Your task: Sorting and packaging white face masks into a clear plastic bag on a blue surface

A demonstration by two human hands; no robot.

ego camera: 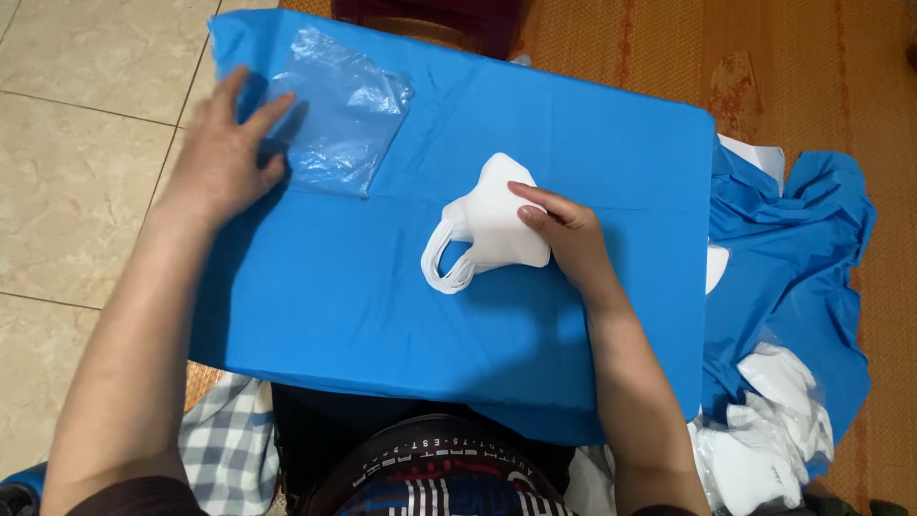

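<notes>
A small table covered with a blue cloth lies under both my hands. My left hand rests flat at the cloth's far left corner, fingertips touching a stack of clear plastic bags. My right hand presses on a folded white face mask near the middle of the cloth; its elastic ear loops stick out at the lower left.
More blue cloth is bunched on the right, with a heap of white masks in clear plastic beside it. Beige floor tiles lie left, a woven orange mat right. A dark chair stands beyond the table.
</notes>
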